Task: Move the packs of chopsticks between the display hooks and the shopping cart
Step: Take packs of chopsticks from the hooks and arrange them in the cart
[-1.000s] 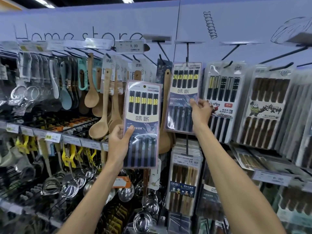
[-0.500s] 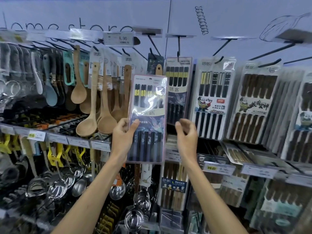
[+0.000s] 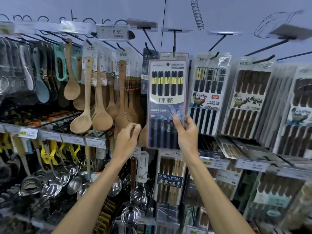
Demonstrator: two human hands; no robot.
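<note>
Head view: right hand [image 3: 187, 132] grips chopstick pack [image 3: 166, 98]; left hand [image 3: 127, 139] loose, seemingly empty.

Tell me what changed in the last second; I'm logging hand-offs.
The chopstick pack moved right and up, under the display hook. The right hand let go of the hung pack behind and now pinches this one; the left hand released it, holding nothing. The wooden spoons stayed hanging.

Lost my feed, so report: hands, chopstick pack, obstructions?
Right hand pinches chopstick pack near its lower right edge. Left hand off it, empty. Pack upright at display hook, threading unclear; another pack hangs behind.
</note>
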